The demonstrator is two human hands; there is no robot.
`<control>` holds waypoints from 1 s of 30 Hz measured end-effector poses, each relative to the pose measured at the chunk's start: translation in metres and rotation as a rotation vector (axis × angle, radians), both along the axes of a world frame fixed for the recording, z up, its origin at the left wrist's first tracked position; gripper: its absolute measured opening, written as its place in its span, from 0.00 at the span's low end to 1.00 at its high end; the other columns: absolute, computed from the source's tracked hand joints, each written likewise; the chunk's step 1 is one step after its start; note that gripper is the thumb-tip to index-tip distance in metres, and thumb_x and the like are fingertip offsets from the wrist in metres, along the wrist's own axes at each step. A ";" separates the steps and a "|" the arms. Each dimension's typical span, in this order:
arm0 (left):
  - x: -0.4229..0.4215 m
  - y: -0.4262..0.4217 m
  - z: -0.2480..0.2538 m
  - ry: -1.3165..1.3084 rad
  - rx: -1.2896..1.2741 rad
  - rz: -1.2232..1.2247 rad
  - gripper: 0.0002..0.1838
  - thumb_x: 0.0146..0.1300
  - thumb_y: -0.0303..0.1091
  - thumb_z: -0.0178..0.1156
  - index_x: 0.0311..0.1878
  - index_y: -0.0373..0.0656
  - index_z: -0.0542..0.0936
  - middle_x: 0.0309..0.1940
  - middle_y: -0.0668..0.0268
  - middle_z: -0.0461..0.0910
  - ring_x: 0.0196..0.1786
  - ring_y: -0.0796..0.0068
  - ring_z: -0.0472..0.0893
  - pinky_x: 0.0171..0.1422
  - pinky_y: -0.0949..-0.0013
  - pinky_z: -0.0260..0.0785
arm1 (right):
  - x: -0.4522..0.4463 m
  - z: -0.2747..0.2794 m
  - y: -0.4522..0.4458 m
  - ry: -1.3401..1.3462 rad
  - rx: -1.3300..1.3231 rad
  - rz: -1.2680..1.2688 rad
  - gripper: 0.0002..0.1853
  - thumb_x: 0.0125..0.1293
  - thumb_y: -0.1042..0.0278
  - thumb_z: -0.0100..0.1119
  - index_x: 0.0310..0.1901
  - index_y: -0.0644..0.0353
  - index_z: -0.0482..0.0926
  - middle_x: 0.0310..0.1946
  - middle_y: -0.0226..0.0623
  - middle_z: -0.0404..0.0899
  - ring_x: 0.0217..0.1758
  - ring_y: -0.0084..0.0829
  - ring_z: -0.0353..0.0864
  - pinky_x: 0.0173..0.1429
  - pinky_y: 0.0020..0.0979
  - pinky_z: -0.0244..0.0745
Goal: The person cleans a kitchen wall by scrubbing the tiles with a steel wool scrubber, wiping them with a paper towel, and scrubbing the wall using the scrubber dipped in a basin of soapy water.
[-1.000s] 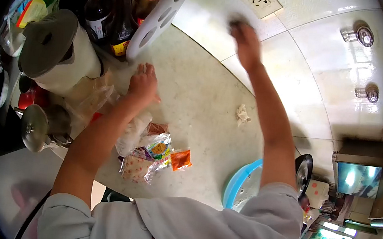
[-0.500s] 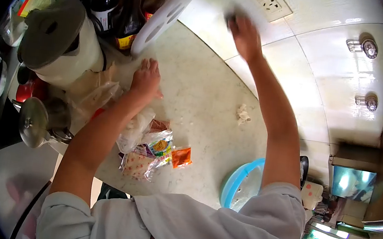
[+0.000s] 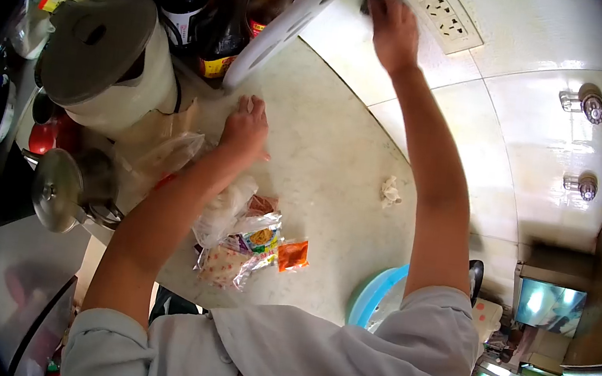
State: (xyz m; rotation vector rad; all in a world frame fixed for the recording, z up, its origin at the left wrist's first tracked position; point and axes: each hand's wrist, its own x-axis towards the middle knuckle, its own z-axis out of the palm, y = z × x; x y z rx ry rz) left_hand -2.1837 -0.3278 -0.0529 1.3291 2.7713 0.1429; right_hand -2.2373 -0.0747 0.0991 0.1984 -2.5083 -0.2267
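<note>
High on the white tiled wall, my right hand is closed around a small dark scrubbing pad and presses it to the tiles, left of the power socket panel. Only the pad's edge shows past my fingers. My left hand leans on the pale countertop, fingers bent and thumb apart, holding nothing that I can see. Just beyond it stands a white rack with oval holes. Clear plastic bags lie by my left forearm.
A large lidded white jug, several sauce bottles and a steel pot crowd the left. Food packets and an orange sachet lie near me. A crumpled scrap and blue-rimmed basin are rightward.
My right hand has shifted up the wall with the pad, which was blurred by motion before. My left hand stays on the countertop. The view has shifted slightly.
</note>
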 end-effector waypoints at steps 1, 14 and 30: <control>-0.001 0.000 -0.001 0.004 0.005 0.004 0.52 0.28 0.58 0.71 0.54 0.27 0.67 0.56 0.53 0.62 0.61 0.53 0.63 0.53 0.69 0.68 | 0.006 -0.014 -0.001 -0.195 -0.211 -0.143 0.06 0.62 0.67 0.49 0.38 0.58 0.73 0.35 0.40 0.72 0.38 0.43 0.71 0.38 0.40 0.68; 0.000 0.001 0.001 0.003 -0.058 -0.014 0.50 0.34 0.60 0.68 0.55 0.29 0.67 0.58 0.54 0.61 0.62 0.52 0.62 0.55 0.70 0.65 | -0.006 -0.067 -0.002 -0.041 -0.120 0.076 0.06 0.57 0.67 0.54 0.27 0.59 0.72 0.27 0.42 0.71 0.32 0.42 0.71 0.35 0.40 0.66; -0.001 0.004 0.008 0.007 -0.107 0.007 0.52 0.32 0.61 0.68 0.55 0.28 0.67 0.59 0.54 0.59 0.63 0.53 0.61 0.51 0.72 0.68 | 0.170 -0.113 0.094 -0.622 0.352 -0.105 0.11 0.50 0.72 0.53 0.37 0.60 0.77 0.38 0.33 0.71 0.46 0.31 0.69 0.50 0.30 0.67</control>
